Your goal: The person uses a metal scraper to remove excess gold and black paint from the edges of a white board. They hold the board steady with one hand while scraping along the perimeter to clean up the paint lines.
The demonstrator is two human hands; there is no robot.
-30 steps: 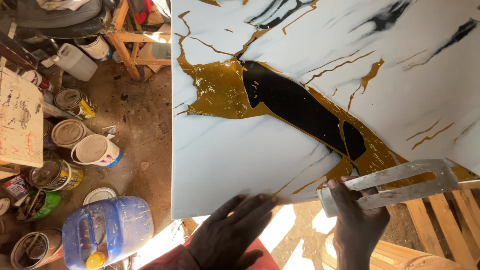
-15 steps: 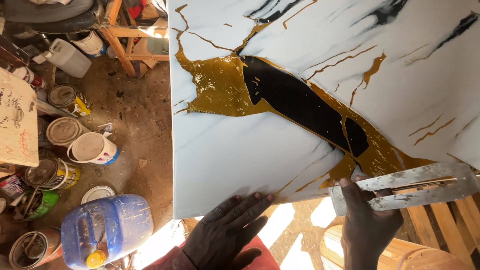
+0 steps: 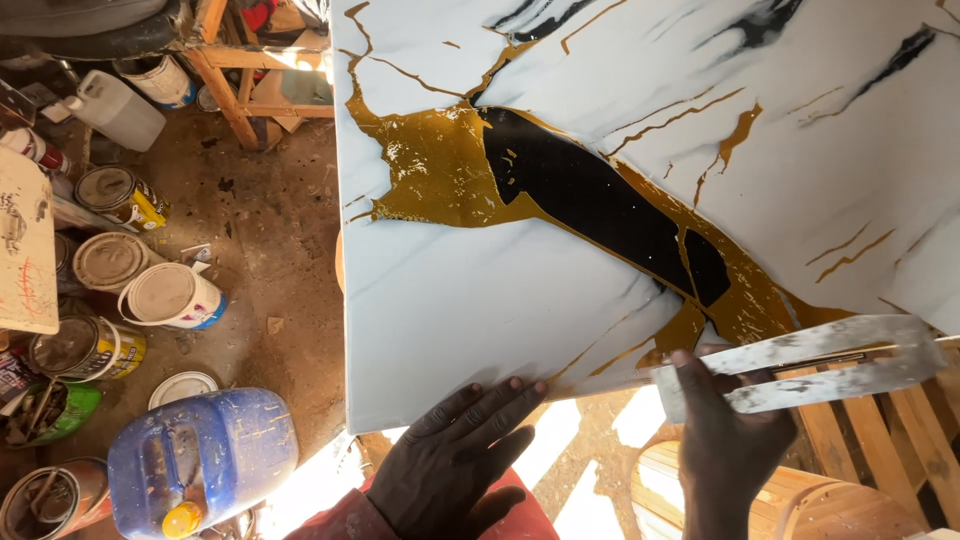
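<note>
A large glossy white panel with gold and black marble-like veins fills the upper right. My left hand lies flat with fingers spread on the panel's near edge. My right hand grips a wide metal scraper blade, which rests flat against the panel's near edge beside a gold patch. A big black shape bordered in gold runs diagonally across the panel.
On the dirt floor to the left stand several paint cans, a white jug and a blue plastic jerrycan. A wooden frame stands at the back. Wooden slats lie under the panel at right.
My right hand and the scraper have shifted slightly right along the panel's near edge. My left hand has settled flatter on the edge. The view has drifted a little.
</note>
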